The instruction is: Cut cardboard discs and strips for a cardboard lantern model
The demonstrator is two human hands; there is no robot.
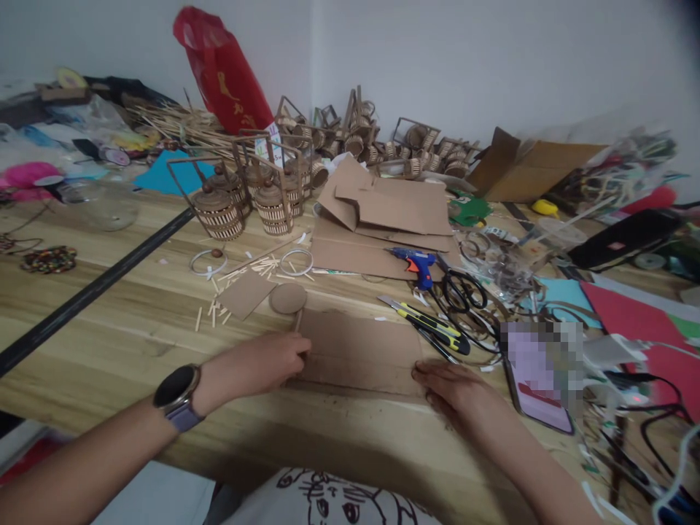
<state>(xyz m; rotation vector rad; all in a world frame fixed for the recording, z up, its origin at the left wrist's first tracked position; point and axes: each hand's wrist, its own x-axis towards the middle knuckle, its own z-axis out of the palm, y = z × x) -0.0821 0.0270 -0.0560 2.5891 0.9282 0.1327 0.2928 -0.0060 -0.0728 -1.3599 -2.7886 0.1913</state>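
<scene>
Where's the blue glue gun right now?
In the head view, the blue glue gun lies right of centre, at the near edge of the cardboard stack, just beyond the yellow-and-black utility knife.

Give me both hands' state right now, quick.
Left hand: curled at left edge of cardboard sheet; grip unclear.
Right hand: at sheet's right edge; grip unclear.
</scene>
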